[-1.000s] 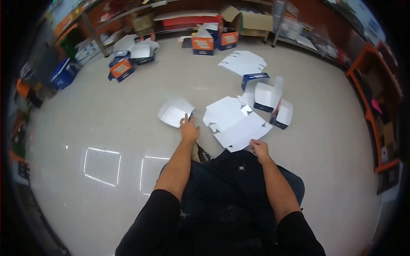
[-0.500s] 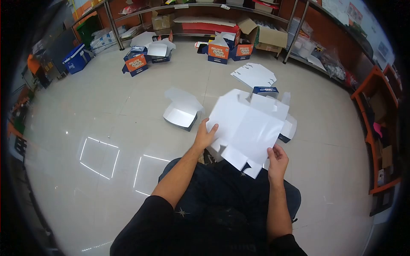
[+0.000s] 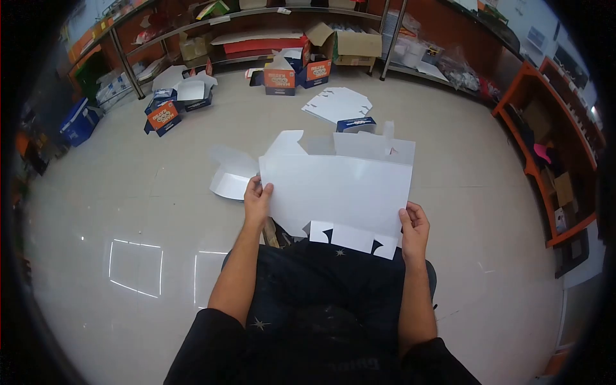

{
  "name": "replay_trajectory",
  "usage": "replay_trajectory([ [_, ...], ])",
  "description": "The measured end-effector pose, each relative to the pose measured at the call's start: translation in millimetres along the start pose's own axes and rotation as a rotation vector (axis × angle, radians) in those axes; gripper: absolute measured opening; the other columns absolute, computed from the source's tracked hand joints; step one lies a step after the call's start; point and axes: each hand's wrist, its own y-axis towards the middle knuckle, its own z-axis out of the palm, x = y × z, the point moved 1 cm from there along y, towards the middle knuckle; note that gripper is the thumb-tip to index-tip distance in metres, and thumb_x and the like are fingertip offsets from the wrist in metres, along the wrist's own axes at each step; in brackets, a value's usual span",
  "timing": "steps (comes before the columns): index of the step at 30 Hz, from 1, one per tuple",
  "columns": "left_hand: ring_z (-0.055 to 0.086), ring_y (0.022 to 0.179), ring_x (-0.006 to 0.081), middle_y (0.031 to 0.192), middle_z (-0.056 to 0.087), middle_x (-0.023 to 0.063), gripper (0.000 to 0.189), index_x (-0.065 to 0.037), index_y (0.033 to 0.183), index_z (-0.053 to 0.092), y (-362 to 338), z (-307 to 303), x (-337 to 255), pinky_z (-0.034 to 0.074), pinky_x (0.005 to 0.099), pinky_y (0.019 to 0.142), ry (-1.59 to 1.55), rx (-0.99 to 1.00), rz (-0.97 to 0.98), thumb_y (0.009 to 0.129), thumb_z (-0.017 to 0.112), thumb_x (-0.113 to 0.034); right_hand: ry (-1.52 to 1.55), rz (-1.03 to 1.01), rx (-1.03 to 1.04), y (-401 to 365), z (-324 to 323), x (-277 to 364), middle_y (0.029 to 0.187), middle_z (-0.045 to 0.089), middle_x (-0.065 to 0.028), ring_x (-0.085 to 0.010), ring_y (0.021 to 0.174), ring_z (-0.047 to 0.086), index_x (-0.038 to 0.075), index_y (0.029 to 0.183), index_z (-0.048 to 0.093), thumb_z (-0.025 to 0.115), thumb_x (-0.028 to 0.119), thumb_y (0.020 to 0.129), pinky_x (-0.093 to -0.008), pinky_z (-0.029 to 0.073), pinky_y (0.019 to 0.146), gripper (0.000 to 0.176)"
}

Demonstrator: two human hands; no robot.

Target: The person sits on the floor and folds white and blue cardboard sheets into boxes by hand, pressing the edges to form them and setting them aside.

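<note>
A white cardboard box blank is held up in front of my lap, its plain inner face toward me. Its side flaps and notched tabs stick out at the top and bottom edges. My left hand pinches the left edge, thumb on the near face. At the right edge, my right hand grips the card between thumb and fingers. Just beyond the left hand, an opened white-lined box rests on the floor, partly hidden by the blank. Behind the top edge a dark blue box shows.
Flat white blanks lie farther out on the tiled floor. Orange and blue folded boxes stand by the metal shelf, with more boxes to the left. A brown carton sits behind. An orange shelf unit is at right.
The blank has been turned and spread flatter, so its wide panel now faces me. My left hand has moved left, and the whole view has shifted.
</note>
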Motion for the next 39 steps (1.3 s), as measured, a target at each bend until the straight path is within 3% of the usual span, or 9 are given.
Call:
replay_trajectory([
  [8, 0.062, 0.103, 0.0162, 0.113, 0.068, 0.0109, 0.039, -0.002, 0.128, 0.048, -30, -2, -29, 0.049, 0.0307, 0.092, 0.085, 0.137, 0.038, 0.095, 0.068, -0.009, -0.052, -0.184, -0.048, 13, 22, 50, 0.107, 0.071, -0.0113, -0.0168, 0.100, 0.066, -0.006, 0.122, 0.062, 0.061, 0.007, 0.098, -0.0294, 0.050, 0.091, 0.027],
  [10, 0.059, 0.107, 0.0157, 0.117, 0.064, 0.0112, 0.041, -0.003, 0.129, 0.050, -49, 17, -48, 0.048, 0.0294, 0.092, 0.335, -0.087, 0.313, 0.094, 0.069, -0.012, -0.085, -0.211, -0.092, 7, 28, 63, 0.106, 0.072, -0.0124, -0.0184, 0.097, 0.067, -0.005, 0.119, 0.064, 0.061, 0.007, 0.097, -0.0300, 0.051, 0.089, 0.025],
  [12, 0.058, 0.108, 0.0171, 0.120, 0.061, 0.0120, 0.045, -0.004, 0.131, 0.049, -71, 31, -71, 0.047, 0.0294, 0.091, 0.533, -0.285, 0.338, 0.093, 0.070, -0.016, -0.388, -0.658, -0.086, -1, 41, 80, 0.103, 0.073, -0.0154, -0.0239, 0.092, 0.070, -0.002, 0.111, 0.069, 0.065, 0.002, 0.091, -0.0329, 0.054, 0.085, 0.021],
  [16, 0.062, 0.106, 0.0231, 0.121, 0.059, 0.0095, 0.045, -0.007, 0.136, 0.044, -115, 79, -118, 0.051, 0.0346, 0.089, -0.112, 0.392, -0.108, 0.103, 0.053, -0.036, -0.581, -1.119, 0.134, -17, 68, 102, 0.103, 0.074, -0.0077, -0.0239, 0.091, 0.071, 0.014, 0.101, 0.076, 0.073, 0.004, 0.076, -0.0320, 0.055, 0.073, 0.027],
  [19, 0.062, 0.111, 0.0214, 0.118, 0.061, 0.0086, 0.040, -0.007, 0.135, 0.046, -125, 113, -153, 0.051, 0.0334, 0.091, -0.498, 0.365, -0.431, 0.105, 0.050, -0.031, -0.635, -1.184, 0.290, -34, 82, 109, 0.103, 0.074, -0.0019, -0.0210, 0.090, 0.071, 0.023, 0.096, 0.077, 0.076, 0.012, 0.073, -0.0286, 0.052, 0.069, 0.026],
  [24, 0.062, 0.113, 0.0212, 0.126, 0.059, 0.0082, 0.042, -0.008, 0.141, 0.041, -120, 119, -138, 0.052, 0.0399, 0.097, -0.365, 0.246, -0.367, 0.104, 0.052, -0.024, -0.633, -1.133, 0.376, -44, 77, 97, 0.104, 0.074, -0.0043, -0.0222, 0.090, 0.069, 0.021, 0.096, 0.077, 0.076, 0.011, 0.073, -0.0309, 0.053, 0.069, 0.025],
  [29, 0.064, 0.110, 0.0173, 0.125, 0.062, 0.0063, 0.038, -0.009, 0.139, 0.045, -130, 124, -130, 0.055, 0.0346, 0.090, -0.522, 0.375, -0.351, 0.103, 0.053, -0.016, -0.064, -0.518, 0.091, -58, 66, 91, 0.116, 0.069, -0.0164, -0.0307, 0.092, 0.068, 0.008, 0.105, 0.075, 0.070, -0.006, 0.071, -0.0333, 0.056, 0.072, 0.037],
  [32, 0.066, 0.105, 0.0145, 0.119, 0.065, 0.0048, 0.034, -0.009, 0.134, 0.050, -135, 128, -129, 0.057, 0.0302, 0.086, -0.508, 0.368, -0.323, 0.101, 0.057, -0.013, -0.322, -0.823, 0.196, -51, 63, 95, 0.122, 0.066, -0.0154, -0.0302, 0.097, 0.067, 0.015, 0.110, 0.076, 0.077, 0.003, 0.074, -0.0298, 0.056, 0.069, 0.037],
  [39, 0.067, 0.096, 0.0115, 0.113, 0.067, 0.0038, 0.031, -0.008, 0.126, 0.056, -144, 134, -140, 0.058, 0.0258, 0.081, -0.416, 0.268, -0.216, 0.096, 0.064, -0.006, -0.664, -0.908, 0.341, -46, 60, 120, 0.131, 0.061, -0.0115, -0.0283, 0.105, 0.063, 0.029, 0.108, 0.077, 0.083, 0.027, 0.070, -0.0297, 0.056, 0.066, 0.038],
])
